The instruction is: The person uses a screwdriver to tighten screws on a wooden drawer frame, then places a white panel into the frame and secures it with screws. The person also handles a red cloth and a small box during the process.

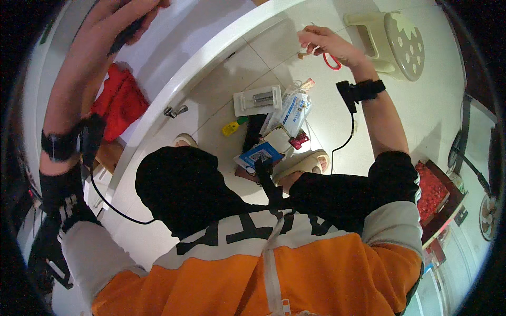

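Note:
My left hand is raised at the upper left, over the white table top, and its fingers are closed around a dark slim object. My right hand is stretched out over the tiled floor and grips red-handled scissors with a small brownish piece at its fingertips. Both wrists wear black bands with a small device and a cable. Below on the floor lies a pile of packets and boxes, among them a white tray, a blue-and-white packet and a yellow item.
A pale plastic stool with dots stands on the floor at the upper right. Red cloth lies under the table at the left. A red box and a fan are at the right. My slippered feet show near the pile.

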